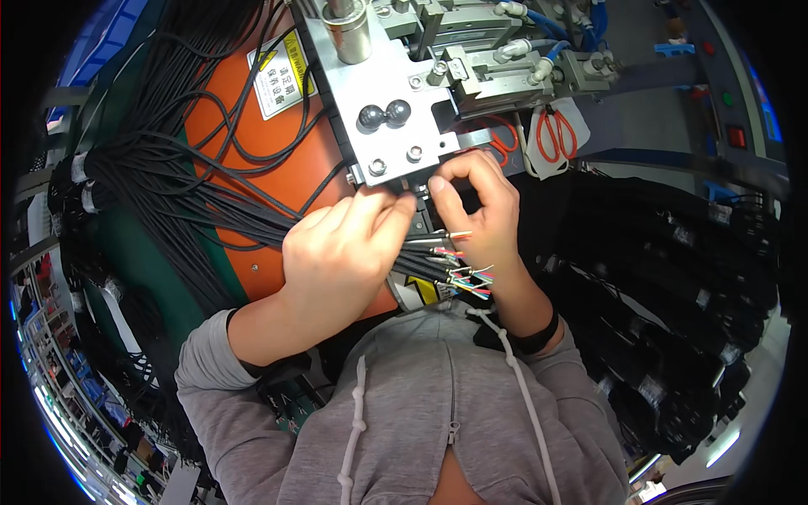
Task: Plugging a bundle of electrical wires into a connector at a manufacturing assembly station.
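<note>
My left hand (341, 252) is closed at the front edge of a metal machine head (391, 126), its fingertips partly hidden beneath that edge. Black cables (252, 210) run from the left into and under this hand. Their ends, with thin coloured wires (471, 282) bared, stick out on its right, below my right hand. My right hand (484, 215) has thumb and forefinger curled together beside small metal parts under the head; what lies between the tips is too small to make out. Two black ball knobs (384, 115) sit on the plate above the hands.
An orange machine surface (223, 135) lies under the cables, carrying a yellow-and-white warning label (282, 76). Air cylinders (505, 67) with blue hoses stand behind the head. Red-handled scissors (555, 135) lie at the right. Bundled black cables (665, 278) fill the right side.
</note>
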Demonstrator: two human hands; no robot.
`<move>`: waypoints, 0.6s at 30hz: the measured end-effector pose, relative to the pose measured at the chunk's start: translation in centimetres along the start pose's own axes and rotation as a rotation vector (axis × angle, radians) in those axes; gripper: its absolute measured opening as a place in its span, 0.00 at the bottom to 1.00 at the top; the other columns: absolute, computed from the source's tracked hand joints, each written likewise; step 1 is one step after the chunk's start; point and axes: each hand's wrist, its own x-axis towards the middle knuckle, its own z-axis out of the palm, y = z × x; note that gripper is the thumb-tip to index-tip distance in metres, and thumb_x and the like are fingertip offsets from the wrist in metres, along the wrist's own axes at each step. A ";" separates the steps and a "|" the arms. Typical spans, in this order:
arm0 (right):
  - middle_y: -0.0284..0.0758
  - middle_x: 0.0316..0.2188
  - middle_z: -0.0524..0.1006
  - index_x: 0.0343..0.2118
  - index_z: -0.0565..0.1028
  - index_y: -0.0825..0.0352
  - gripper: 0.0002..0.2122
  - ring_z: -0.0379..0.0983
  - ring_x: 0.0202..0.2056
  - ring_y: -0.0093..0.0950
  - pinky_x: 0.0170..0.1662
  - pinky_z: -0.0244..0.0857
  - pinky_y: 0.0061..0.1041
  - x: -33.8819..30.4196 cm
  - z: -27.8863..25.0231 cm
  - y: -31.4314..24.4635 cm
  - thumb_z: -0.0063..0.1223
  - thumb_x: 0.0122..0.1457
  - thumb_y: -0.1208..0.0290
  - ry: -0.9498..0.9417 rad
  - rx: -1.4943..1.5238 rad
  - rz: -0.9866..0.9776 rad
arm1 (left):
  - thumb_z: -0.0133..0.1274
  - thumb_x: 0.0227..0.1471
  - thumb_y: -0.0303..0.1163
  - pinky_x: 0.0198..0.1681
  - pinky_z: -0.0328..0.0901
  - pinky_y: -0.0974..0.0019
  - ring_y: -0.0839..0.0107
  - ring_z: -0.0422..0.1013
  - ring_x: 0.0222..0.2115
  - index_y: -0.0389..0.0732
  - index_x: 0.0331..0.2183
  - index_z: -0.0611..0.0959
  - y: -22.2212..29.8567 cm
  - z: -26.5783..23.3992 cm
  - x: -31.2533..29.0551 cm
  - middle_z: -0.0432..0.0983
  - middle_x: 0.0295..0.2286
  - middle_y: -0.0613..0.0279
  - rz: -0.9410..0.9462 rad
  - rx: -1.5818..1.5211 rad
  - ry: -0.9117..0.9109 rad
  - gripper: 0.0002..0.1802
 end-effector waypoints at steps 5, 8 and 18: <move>0.33 0.24 0.73 0.26 0.73 0.71 0.05 0.68 0.27 0.26 0.34 0.62 0.22 -0.4 -0.9 0.5 0.59 0.48 0.81 -0.066 0.302 0.357 | 0.56 0.42 0.28 0.19 0.59 0.76 0.78 0.69 0.21 0.40 0.34 0.81 0.8 -1.2 -0.6 0.70 0.26 0.70 -0.076 0.100 -0.128 0.12; 0.34 0.27 0.76 0.28 0.76 0.71 0.08 0.70 0.29 0.29 0.35 0.64 0.26 0.7 -2.7 0.7 0.63 0.45 0.80 -0.251 0.321 -0.254 | 0.57 0.45 0.29 0.20 0.59 0.75 0.77 0.69 0.21 0.39 0.35 0.82 0.7 -1.5 -0.6 0.71 0.28 0.70 -0.126 0.113 -0.211 0.12; 0.38 0.29 0.77 0.29 0.76 0.70 0.08 0.71 0.30 0.30 0.36 0.64 0.28 0.2 -1.2 -2.7 0.64 0.45 0.80 -0.060 0.684 -0.074 | 0.59 0.45 0.31 0.18 0.61 0.71 0.72 0.68 0.18 0.36 0.35 0.82 -0.2 -0.8 0.6 0.70 0.26 0.65 0.128 -0.223 0.225 0.13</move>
